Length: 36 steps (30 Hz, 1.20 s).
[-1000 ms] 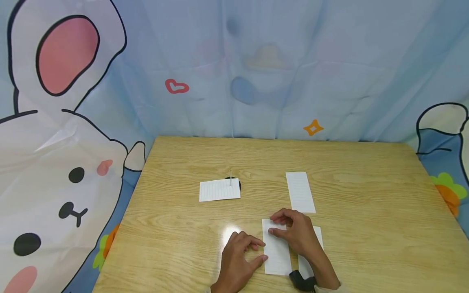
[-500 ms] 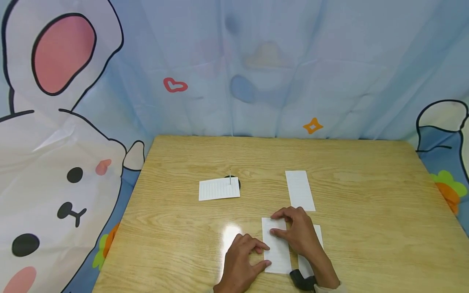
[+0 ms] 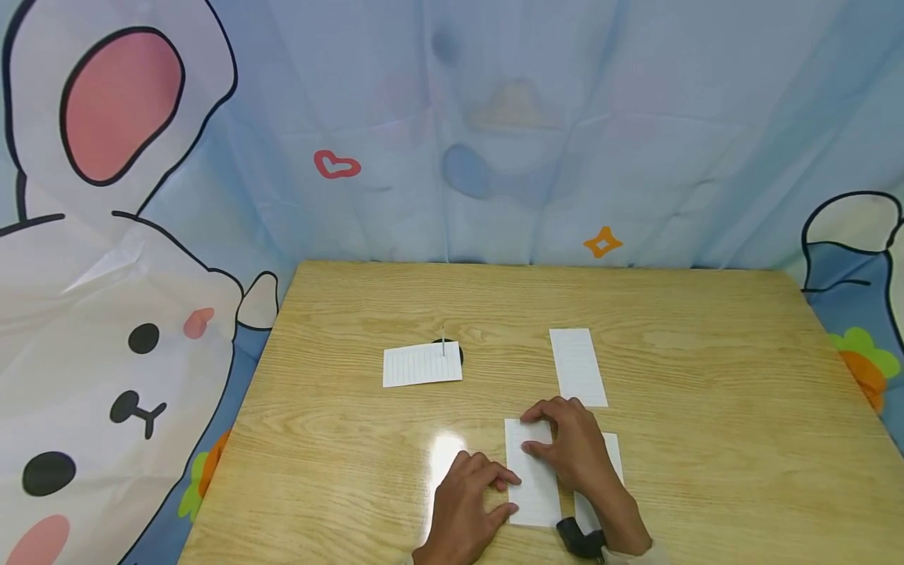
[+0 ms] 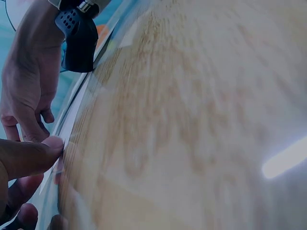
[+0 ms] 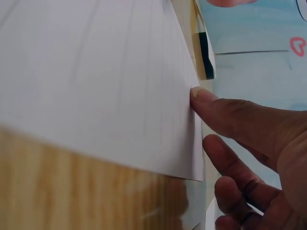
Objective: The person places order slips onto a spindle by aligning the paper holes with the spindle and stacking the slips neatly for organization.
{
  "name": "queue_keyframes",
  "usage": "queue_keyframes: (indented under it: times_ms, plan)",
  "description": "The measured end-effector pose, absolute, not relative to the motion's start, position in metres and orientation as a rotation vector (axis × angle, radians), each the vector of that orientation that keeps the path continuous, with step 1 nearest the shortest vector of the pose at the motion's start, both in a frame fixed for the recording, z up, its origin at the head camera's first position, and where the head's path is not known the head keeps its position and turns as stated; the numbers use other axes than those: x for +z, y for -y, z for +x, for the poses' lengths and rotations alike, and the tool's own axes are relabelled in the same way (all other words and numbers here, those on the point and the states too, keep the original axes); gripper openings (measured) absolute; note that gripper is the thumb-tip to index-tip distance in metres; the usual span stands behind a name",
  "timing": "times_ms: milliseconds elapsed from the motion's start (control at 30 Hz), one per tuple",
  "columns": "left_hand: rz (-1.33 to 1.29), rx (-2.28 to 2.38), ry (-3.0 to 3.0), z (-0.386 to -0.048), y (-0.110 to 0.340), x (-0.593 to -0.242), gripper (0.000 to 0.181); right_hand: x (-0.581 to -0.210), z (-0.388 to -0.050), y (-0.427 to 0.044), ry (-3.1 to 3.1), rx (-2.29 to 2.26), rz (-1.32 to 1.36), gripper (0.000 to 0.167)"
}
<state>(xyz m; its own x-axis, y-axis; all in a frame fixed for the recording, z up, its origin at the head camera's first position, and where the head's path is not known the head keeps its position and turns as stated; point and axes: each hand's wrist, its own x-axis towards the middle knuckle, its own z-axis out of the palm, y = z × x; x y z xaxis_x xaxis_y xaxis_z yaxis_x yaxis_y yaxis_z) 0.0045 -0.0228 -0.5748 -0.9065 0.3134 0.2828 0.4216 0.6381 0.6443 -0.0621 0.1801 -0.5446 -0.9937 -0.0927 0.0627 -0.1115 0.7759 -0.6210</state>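
Observation:
A white lined sheet [image 3: 534, 490] lies on the table between the two hands in the head view. The left hand [image 3: 462, 506] touches its left edge with thumb and fingertips, fingers loosely bent. My right hand [image 3: 574, 446] rests on the sheet's upper part, thumb and fingers apart. In the right wrist view the right thumb [image 5: 206, 101] lies on the lined sheet [image 5: 110, 81] near its edge. The left wrist view has the left thumb [image 4: 36, 155] beside a thin white edge. Under the right forearm another white sheet [image 3: 612, 455] is partly covered.
A lined card [image 3: 417, 366] sits at a thin upright spike on a black round base [image 3: 461, 355], left of centre. Another white sheet [image 3: 579, 367] lies beyond the right hand. A printed curtain [image 3: 395, 94] hangs behind the wooden table [image 3: 706, 377].
Over the last second the left hand has shifted slightly right, onto the sheet's left edge. The right hand has barely moved, and the sheets lie as before.

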Motion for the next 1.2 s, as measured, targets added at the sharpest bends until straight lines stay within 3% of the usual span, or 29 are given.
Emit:
queue_keyframes:
  times_ms: [867,1200]
  plan:
    - [-0.627,-1.127,2.721,0.005,0.023,-0.577,0.040,-0.541,-0.062,-0.177,2.934,1.124,0.276,0.048]
    - [-0.640,-1.118,2.723,0.004,0.024,-0.575,0.039,-0.529,-0.062,-0.195,2.992,1.166,0.259,0.034]
